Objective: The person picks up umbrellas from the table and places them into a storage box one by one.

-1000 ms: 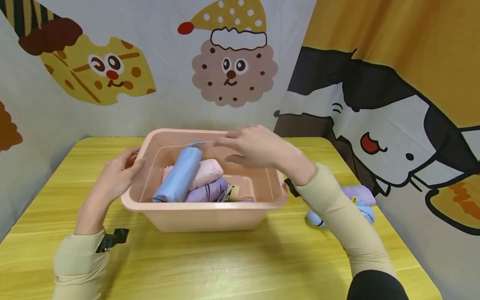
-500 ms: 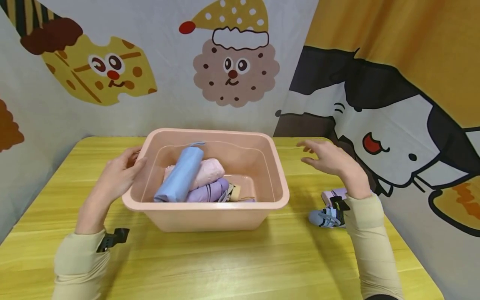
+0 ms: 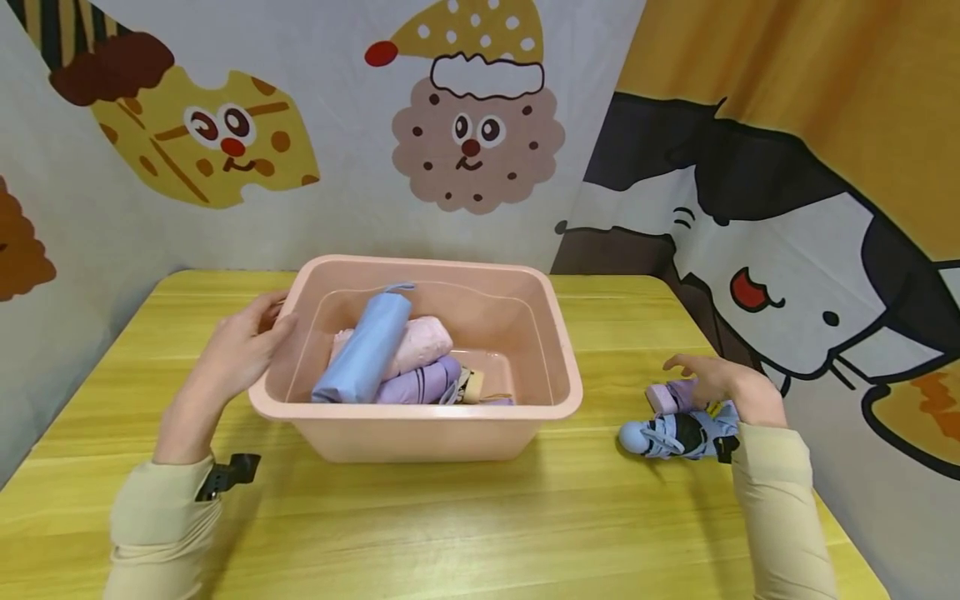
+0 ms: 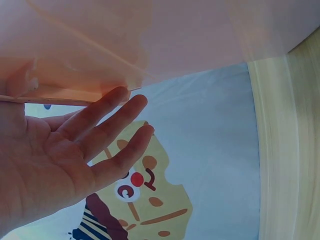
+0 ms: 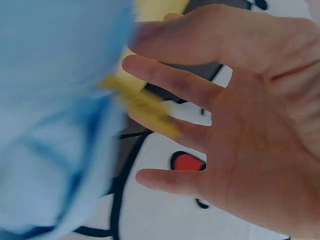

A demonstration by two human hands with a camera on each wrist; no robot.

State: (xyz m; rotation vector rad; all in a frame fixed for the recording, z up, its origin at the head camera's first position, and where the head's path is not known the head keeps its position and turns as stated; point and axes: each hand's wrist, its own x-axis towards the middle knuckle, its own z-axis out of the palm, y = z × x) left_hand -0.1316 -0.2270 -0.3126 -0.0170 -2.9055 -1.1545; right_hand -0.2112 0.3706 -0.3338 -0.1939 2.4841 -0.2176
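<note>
My left hand (image 3: 236,350) holds the left rim of a pink plastic basin (image 3: 416,437), thumb at the top and fingers along the outer wall. Inside the basin lie a light blue folded umbrella (image 3: 363,350) with a wrist loop, a pink roll (image 3: 420,343), a purple striped roll (image 3: 416,385) and a beige piece (image 3: 471,385). At the right, my right hand (image 3: 723,383) hovers with loose fingers over a blue folded umbrella (image 3: 652,437) and a purple one (image 3: 660,398) behind it. The right wrist view shows blue fabric (image 5: 60,120) beside the spread fingers, with nothing gripped.
Everything stands on a yellow wood-grain table (image 3: 450,525). A printed cloth (image 3: 337,225) hangs behind it and along the right side. The basin's right wall stands between its contents and the two umbrellas at the right.
My right hand has moved from above the basin to the right and down, to the umbrellas on the table. The left hand and the basin have stayed in place.
</note>
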